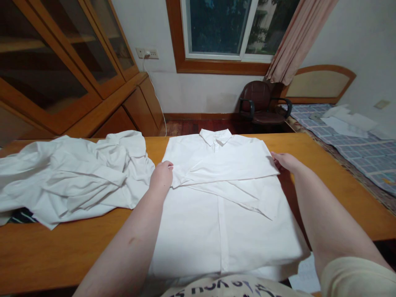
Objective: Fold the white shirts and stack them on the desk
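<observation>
A white collared shirt [193, 231] lies front up on the wooden table, its collar at the far edge and its hem close to my body. Both sleeves are laid across the chest, one over the other. My left hand [162, 175] pinches the shirt's left side edge by the folded sleeve, thumb on top. At the opposite side, my right hand [286, 161] has its fingers closed on the edge near the sleeve's fold; those fingertips are partly hidden under the cloth.
A heap of crumpled white clothes [83, 169] covers the left of the wooden table [337, 185], with a dark striped cloth [22, 215] beneath it. Some white paper [306, 274] sticks out by the shirt's lower right. Beyond are a chair [258, 101], a bed [349, 136] and a cabinet [123, 111].
</observation>
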Demonstrator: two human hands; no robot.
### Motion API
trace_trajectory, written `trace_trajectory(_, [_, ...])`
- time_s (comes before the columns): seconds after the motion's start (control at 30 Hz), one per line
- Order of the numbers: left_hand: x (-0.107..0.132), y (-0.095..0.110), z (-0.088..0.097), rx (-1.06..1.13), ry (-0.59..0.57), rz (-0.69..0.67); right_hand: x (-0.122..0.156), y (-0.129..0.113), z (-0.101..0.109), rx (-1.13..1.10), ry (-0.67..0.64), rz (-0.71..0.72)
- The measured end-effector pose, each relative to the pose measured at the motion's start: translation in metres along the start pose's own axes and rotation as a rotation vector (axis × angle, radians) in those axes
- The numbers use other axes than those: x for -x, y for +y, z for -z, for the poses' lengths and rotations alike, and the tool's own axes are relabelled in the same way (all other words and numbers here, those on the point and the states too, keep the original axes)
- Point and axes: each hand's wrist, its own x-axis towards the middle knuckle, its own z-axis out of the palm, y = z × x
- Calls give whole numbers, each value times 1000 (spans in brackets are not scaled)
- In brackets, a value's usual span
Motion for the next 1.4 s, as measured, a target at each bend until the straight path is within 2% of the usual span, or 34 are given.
trace_trajectory(0.1, [0,1,0,5,2,-3,23,15,8,-161,-270,56])
trace_trajectory(0.17, [1,1,-1,6,10,-9,36,23,7,-203,-324,129])
trace_trajectory(0.23, [1,1,-1,11,19,-14,44,27,1,-148,-263,161])
trace_trajectory(0.37, [1,-1,-2,21,32,-12,54,23,-17,139,29,122])
trace_trajectory(0.47, [0,-3,-2,27,42,-12,60,20,-22,271,118,90])
trace_trajectory(0.7, [-1,-3,-2,10,31,-10,65,27,-18,278,139,117])
trace_trajectory(0.83, [1,-1,-1,2,38,-17,71,25,-17,300,220,174])
trace_trajectory(0.93, [1,-1,-1,4,48,-21,74,19,-21,398,267,137])
trace_trajectory(1.13, [1,0,0,6,40,-22,70,11,-34,502,257,92])
trace_trajectory(1.27, [1,-1,0,-7,26,-17,69,16,-32,430,248,106])
trace_trajectory(1.4, [1,-2,-1,1,26,-18,68,32,-23,279,186,216])
